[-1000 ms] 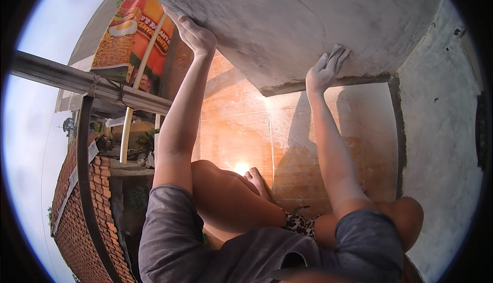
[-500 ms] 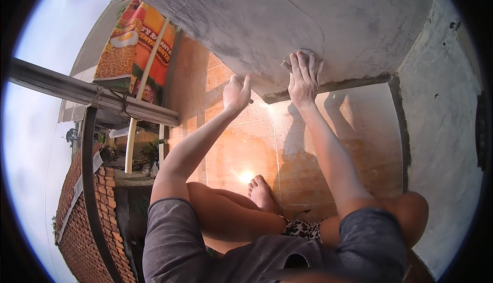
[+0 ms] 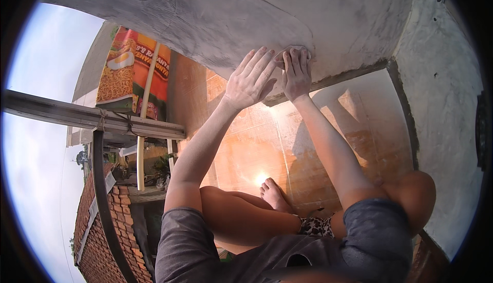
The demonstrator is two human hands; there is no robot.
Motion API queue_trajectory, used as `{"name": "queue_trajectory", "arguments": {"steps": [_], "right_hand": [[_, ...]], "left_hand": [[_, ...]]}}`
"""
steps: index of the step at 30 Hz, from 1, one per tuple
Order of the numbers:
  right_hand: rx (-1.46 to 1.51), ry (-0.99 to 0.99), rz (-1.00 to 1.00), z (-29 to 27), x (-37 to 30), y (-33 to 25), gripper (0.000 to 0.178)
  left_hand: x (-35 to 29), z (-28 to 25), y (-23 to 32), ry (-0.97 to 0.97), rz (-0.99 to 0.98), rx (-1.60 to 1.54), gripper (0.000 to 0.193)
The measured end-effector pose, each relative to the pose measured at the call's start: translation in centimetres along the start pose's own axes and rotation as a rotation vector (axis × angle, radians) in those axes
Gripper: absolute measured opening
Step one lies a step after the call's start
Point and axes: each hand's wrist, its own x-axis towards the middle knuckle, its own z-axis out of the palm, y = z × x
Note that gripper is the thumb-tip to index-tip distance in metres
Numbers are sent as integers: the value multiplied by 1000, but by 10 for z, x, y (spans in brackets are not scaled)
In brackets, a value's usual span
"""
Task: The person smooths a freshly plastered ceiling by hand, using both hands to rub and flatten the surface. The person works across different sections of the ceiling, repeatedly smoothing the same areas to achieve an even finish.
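Sunlit orange floor tiles (image 3: 246, 149) spread below a grey plastered surface (image 3: 354, 16); a printed banner (image 3: 126, 72), a metal beam (image 3: 61, 109) and a tiled roof (image 3: 110, 231) lie beyond, to the left. A thin grey sheet (image 3: 280, 57), probably abrasive paper or a similar pad, lies against the plaster near its lower edge, mostly covered by the right hand (image 3: 297, 80). That hand holds the sheet, its fingers extended close together and pressing it to the surface; the thumb's position cannot be made out. The left hand (image 3: 249, 80) is open and holds nothing visible, its fingers spread just beside the sheet's left edge; whether they touch the plaster is unclear. Judged by appearance, the sheet is light and flexible, liable to fold or slide where pressure is uneven, and pale dust on the skin may lessen grip. Flat fingers across its middle, with the thumb at one edge, should suit it best.
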Motion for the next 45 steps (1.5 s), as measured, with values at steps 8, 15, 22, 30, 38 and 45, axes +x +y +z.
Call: {"name": "queue_trajectory", "arguments": {"steps": [8, 15, 22, 30, 38, 45], "right_hand": [[-295, 171, 382, 3, 71, -72, 60], [-215, -117, -125, -6, 56, -32, 76], [153, 141, 387, 11, 66, -65, 82], [32, 5, -93, 1, 48, -54, 56], [292, 120, 179, 25, 80, -78, 69], [205, -57, -89, -6, 64, -76, 49]], "left_hand": [[35, 12, 19, 115, 128, -133, 59], [37, -5, -21, 231, 40, 55, 61], [37, -26, -74, 569, -245, 362, 68], [30, -36, -93, 493, -360, 431, 78], [22, -38, -103, 616, -152, 178, 90], [0, -11, -79, 522, -46, 134, 78]]}}
